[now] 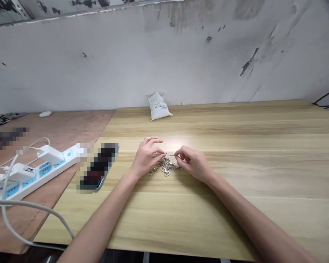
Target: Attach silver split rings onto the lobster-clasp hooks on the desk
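My left hand (146,156) is closed in a pinch of thumb and index finger, with its other fingers loosely extended. My right hand (191,162) pinches too, its fingers curled. Between the two sets of fingertips shows a thin, small silvery metal piece (171,155), gripped on the right side. What exactly sits in the left pinch is too small to make out. Just below both hands lies a loose pile of silvery metal key rings and clasps (167,167), partly hidden by the fingers.
A white plastic packet (159,106) with a printed label stands by the wall. Left of my arm lies a phone (100,166), blurred out. A white power strip (41,173) with chargers and looping cables (38,204) is on the brown surface further left.
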The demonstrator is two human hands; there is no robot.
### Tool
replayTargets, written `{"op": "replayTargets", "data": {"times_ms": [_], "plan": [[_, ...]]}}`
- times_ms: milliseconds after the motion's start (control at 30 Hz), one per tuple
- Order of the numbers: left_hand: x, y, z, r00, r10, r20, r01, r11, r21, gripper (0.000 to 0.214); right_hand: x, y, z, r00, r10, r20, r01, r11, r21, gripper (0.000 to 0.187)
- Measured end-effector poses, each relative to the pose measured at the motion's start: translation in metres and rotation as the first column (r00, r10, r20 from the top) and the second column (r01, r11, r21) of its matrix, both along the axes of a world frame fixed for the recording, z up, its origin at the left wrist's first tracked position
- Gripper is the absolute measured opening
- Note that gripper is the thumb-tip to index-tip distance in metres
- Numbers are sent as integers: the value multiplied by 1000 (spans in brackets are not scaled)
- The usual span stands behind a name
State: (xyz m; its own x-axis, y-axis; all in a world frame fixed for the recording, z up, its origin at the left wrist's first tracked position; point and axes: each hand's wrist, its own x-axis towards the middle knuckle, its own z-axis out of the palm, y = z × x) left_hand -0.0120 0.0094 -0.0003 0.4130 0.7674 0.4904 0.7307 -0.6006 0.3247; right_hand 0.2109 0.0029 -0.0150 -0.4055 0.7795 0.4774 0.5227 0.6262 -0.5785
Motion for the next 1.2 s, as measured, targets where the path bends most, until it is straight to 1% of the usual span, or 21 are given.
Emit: {"op": "replayTargets", "data": {"times_ms": [167,300,467,600,867,1067,1200], "plan": [[1,-1,1,998,18,-55,-16,999,36,10,0,1,3,999,-40,-12,41,995,87,11],[2,-2,2,998,22,-65,-18,998,65,10,0,1,4,999,-53,-8,54,987,150,11],[2,-3,3,998,22,-61,-17,997,80,8,-1,1,2,997,-49,56,39,985,168,11],[4,-4,2,997,12,-71,-6,997,81,9,-1,1,1,993,-79,86,62,982,181,13],[8,-6,4,991,-20,-129,35,993,116,12,-1,1,0,978,-142,153,94,954,284,15],[8,-6,4,991,-4,-132,21,992,124,14,0,1,2,984,-109,144,58,945,320,15],[7,-5,2,991,-25,-134,41,993,112,15,0,3,1,980,-110,163,54,947,316,16]]}}
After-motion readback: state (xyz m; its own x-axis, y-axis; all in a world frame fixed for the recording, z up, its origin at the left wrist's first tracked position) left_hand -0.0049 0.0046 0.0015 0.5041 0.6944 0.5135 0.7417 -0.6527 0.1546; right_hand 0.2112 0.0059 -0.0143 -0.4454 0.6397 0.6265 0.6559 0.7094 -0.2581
